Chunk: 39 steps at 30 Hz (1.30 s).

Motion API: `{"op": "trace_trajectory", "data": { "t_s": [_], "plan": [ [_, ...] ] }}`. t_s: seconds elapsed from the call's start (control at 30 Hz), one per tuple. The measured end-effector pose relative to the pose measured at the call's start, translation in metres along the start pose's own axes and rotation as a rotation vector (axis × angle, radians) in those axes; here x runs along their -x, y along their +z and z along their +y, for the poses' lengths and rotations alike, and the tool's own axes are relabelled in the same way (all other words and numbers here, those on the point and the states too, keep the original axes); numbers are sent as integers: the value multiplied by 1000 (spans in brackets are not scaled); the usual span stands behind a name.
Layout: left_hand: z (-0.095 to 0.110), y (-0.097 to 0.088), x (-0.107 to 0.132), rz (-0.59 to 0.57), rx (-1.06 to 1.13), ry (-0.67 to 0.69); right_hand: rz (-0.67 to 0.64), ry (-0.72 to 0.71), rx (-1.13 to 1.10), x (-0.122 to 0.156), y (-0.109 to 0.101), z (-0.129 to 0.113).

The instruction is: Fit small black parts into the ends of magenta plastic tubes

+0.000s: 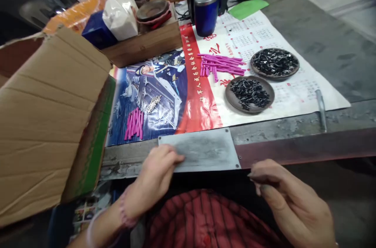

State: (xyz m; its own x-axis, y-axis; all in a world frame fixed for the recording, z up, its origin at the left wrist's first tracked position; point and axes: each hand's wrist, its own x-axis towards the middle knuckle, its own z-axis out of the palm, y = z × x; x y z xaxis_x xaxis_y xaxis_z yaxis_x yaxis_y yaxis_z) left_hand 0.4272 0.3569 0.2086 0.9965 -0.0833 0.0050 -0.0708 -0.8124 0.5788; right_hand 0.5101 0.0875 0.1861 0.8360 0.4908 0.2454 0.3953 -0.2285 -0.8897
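My left hand [155, 179] rests at the table's near edge, its fingers curled together on the left end of a grey metal plate [205, 150]; whether they hold anything is hidden. My right hand [289, 201] hovers below the table edge to the right, fingers pinched together, with nothing I can make out in them. A small bunch of pink sticks [134, 124] lies on the poster [164, 95] above my left hand, beside a cluster of small silver pieces [153, 103]. A larger pile of pink sticks [220, 65] lies farther back.
Two brown dishes of small black pieces [249, 93] [274, 62] sit on the calendar sheet. A blue mug [206, 8] stands behind. An open cardboard box [44, 115] fills the left. A wooden tray with bags [141, 40] is at the back. A metal rod [321, 109] lies right.
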Motion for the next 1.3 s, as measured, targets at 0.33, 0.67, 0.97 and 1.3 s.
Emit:
{"op": "trace_trajectory", "data": {
  "t_s": [0.33, 0.67, 0.97, 1.3],
  "plan": [
    [12, 24, 6, 185, -74, -4, -325, -47, -138, -6, 49, -10],
    [43, 32, 31, 332, 821, -292, -212, -58, -140, -6, 74, -25],
    [63, 51, 39, 387, 1387, -496, -206, -137, -51, -15, 81, -40],
    [77, 80, 44, 641, 1109, -287, 49, -381, 209, -8, 94, -34]
  ]
}}
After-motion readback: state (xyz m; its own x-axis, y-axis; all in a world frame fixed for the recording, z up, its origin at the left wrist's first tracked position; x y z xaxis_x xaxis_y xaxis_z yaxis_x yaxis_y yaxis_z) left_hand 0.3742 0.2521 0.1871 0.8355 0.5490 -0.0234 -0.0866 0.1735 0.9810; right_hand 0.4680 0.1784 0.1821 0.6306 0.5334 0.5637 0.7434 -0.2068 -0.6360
